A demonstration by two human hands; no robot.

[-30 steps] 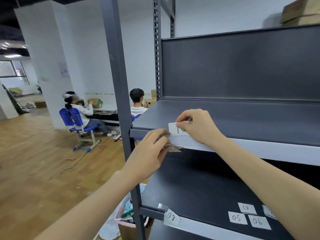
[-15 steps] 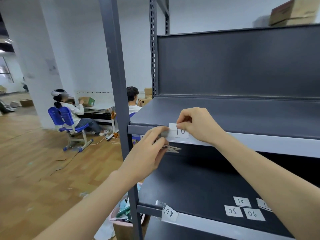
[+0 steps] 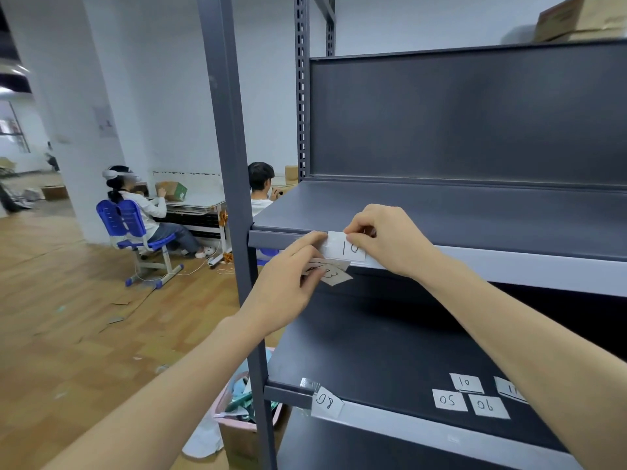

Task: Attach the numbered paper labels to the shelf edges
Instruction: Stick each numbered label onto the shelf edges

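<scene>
A white paper label marked 10 (image 3: 349, 247) lies flat against the front edge of the upper shelf (image 3: 509, 266). My right hand (image 3: 390, 242) pinches its top right corner. My left hand (image 3: 288, 283) presses its left end with the forefinger while holding several spare paper labels (image 3: 334, 273) under the thumb. On the lower shelf edge (image 3: 424, 429), label 08 (image 3: 327, 403) hangs tilted from a strip of tape. Loose labels 05 (image 3: 449, 400), 06 (image 3: 487, 406) and another 10 (image 3: 466, 382) lie on the lower shelf board.
A grey steel upright (image 3: 234, 198) stands just left of my hands. A pink bin of scraps (image 3: 244, 405) sits on the wood floor below. Two people sit at a desk (image 3: 196, 201) in the background. Cardboard boxes (image 3: 583, 18) rest on the top shelf.
The label has slid down from above the shelf lip to lie flat on the front edge. My right hand shifted right to its top corner; my left forefinger moved onto its left end.
</scene>
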